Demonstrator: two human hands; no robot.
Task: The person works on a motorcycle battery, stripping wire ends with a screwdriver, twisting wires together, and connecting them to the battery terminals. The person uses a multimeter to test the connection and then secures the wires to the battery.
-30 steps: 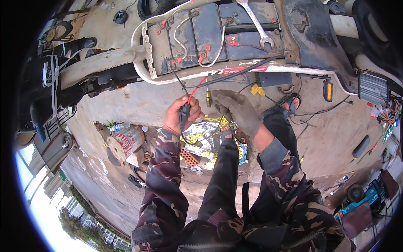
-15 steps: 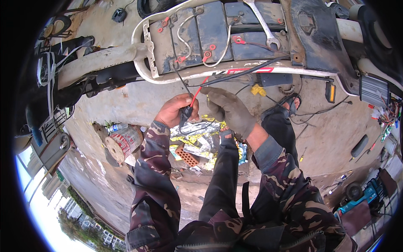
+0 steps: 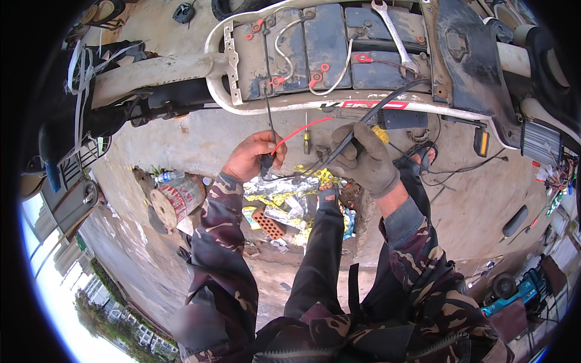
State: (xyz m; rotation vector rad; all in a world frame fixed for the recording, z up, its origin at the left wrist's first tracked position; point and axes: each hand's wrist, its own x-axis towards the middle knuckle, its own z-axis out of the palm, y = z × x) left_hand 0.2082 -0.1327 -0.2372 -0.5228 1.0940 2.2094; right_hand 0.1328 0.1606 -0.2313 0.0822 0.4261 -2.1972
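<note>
My bare left hand point(image 3: 254, 154) grips a black connector point(image 3: 266, 166) with a red wire point(image 3: 302, 126) and a thin black wire running out of it. My gloved right hand point(image 3: 360, 157) is closed on a thick black cable point(image 3: 393, 97) that arcs up over the white scooter frame point(image 3: 260, 107). Above both hands, several batteries point(image 3: 321, 48) sit in the frame, joined by short wires, with an open-end wrench point(image 3: 393, 36) lying on them. A yellow-handled screwdriver point(image 3: 307, 142) stands out between my hands, and a yellow plug point(image 3: 380, 136) shows partly behind the glove.
Below lie a cable spool point(image 3: 178, 199), a holed brick point(image 3: 267, 224) and crumpled foil wrappers point(image 3: 287, 212) beside my foot point(image 3: 328, 193). A controller with loose wires point(image 3: 541, 139) hangs at the right, above a blue power tool point(image 3: 508, 299). A bottle point(image 3: 166, 176) lies by the spool.
My right hand has moved rightward and now grips the black cable, pulling its lower stretch away from my left hand. The red wire bends rightward. The view has shifted slightly.
</note>
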